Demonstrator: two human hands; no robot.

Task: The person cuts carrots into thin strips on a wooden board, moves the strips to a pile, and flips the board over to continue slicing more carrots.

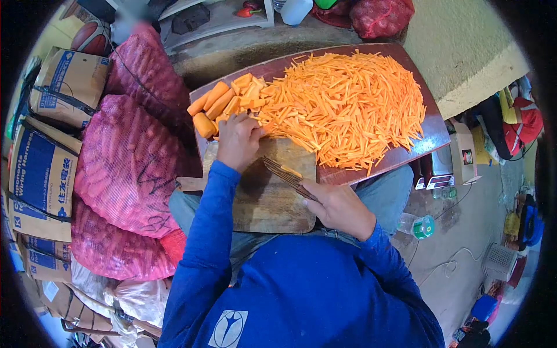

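Pointing forward-left, knife (284, 174), long axis diagonal over wooden board (272, 211).

A hand could pass over the lower part of the cutting board (270, 214), between the left forearm (206, 226) and the right hand (339, 209). Higher up, the knife (284, 174) slants across the board and the left hand (238, 142) blocks its upper left. Beyond, carrot strips (354, 110) and carrot chunks (217, 101) fill most of the table (426, 145). Bulging net sacks (125, 165) crowd the left side.
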